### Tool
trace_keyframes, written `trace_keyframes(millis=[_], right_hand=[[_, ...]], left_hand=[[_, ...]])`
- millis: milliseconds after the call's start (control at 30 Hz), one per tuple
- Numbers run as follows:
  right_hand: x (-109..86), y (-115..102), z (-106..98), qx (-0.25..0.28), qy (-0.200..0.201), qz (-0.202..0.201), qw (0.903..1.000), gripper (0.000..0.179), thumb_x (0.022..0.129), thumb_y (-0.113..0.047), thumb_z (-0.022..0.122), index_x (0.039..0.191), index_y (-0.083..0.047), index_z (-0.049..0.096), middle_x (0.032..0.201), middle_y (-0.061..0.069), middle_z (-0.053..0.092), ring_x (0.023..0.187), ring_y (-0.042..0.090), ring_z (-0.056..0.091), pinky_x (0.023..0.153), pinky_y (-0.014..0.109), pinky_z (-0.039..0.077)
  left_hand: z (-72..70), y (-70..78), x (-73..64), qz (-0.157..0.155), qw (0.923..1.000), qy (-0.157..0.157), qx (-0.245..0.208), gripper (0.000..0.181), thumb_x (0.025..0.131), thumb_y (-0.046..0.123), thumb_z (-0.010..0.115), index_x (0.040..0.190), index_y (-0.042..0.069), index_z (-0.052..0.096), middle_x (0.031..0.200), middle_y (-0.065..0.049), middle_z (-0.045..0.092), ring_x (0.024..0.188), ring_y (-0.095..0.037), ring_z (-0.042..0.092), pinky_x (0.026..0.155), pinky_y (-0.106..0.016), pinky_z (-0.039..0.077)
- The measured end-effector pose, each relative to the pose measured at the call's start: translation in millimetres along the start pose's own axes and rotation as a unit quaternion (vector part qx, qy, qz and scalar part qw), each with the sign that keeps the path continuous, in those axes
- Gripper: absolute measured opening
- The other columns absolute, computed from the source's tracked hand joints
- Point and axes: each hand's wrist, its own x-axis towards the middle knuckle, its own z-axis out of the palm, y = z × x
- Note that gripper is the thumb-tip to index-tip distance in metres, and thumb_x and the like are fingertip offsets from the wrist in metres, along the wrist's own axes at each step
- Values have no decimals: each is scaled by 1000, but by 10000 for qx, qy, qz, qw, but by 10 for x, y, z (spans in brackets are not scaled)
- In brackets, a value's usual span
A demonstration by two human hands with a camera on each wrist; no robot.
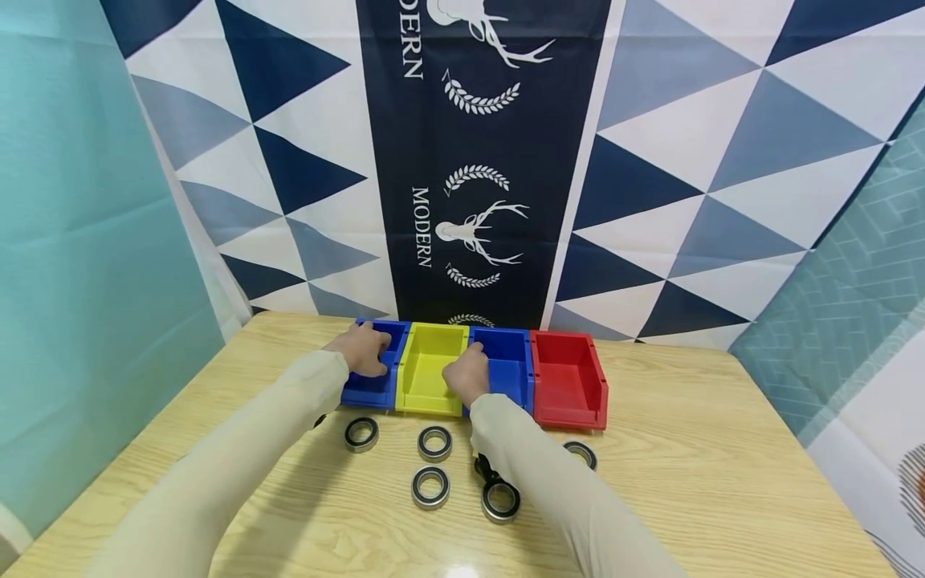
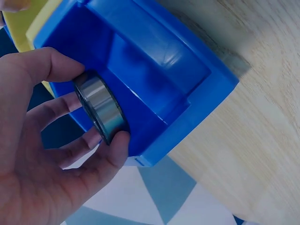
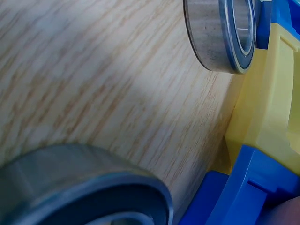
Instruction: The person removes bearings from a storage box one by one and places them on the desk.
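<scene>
My left hand reaches over the leftmost blue bin. Its thumb and fingers pinch a steel ball bearing by its rim, tilted above the bin floor in the left wrist view. My right hand is over the border between the yellow bin and the second blue bin, back of the hand toward the head camera. Only a bit of its skin shows in the right wrist view, at a blue bin wall. Its fingertips are hidden, so I cannot tell whether it holds anything.
A red bin ends the row on the right. Several bearings lie on the wooden table before the bins, among them a left one, a front one and one partly behind my right sleeve. Patterned cloth hangs behind.
</scene>
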Motion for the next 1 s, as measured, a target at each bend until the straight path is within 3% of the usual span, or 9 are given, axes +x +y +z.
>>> trace_keyframes(millis=[433,700,1000], right_hand=[[18,18,-4,-10,-58,-33,10000,77,84,-8,62,148,4,20,128,25,55,111,31,59,100,44,48],[-22,9,-7,-33,-2,-149,9999,76,84,-6,61,147,6,20,126,26,56,111,31,60,96,43,51],[-22,9,-11,-57,38,-201,9998,76,83,-6,60,146,7,21,125,26,57,109,31,60,97,43,50]], left_hand=[[-142,70,-224,188,9989,-439,14,18,83,27,67,94,15,58,99,-9,54,90,-22,47,72,-34,44],[-127,16,-339,552,9977,-391,104,13,81,21,67,85,14,56,85,-4,51,82,-19,43,67,-31,36],[-77,34,-528,697,9965,-466,22,17,81,19,70,89,14,56,93,-6,52,83,-20,44,68,-33,40]])
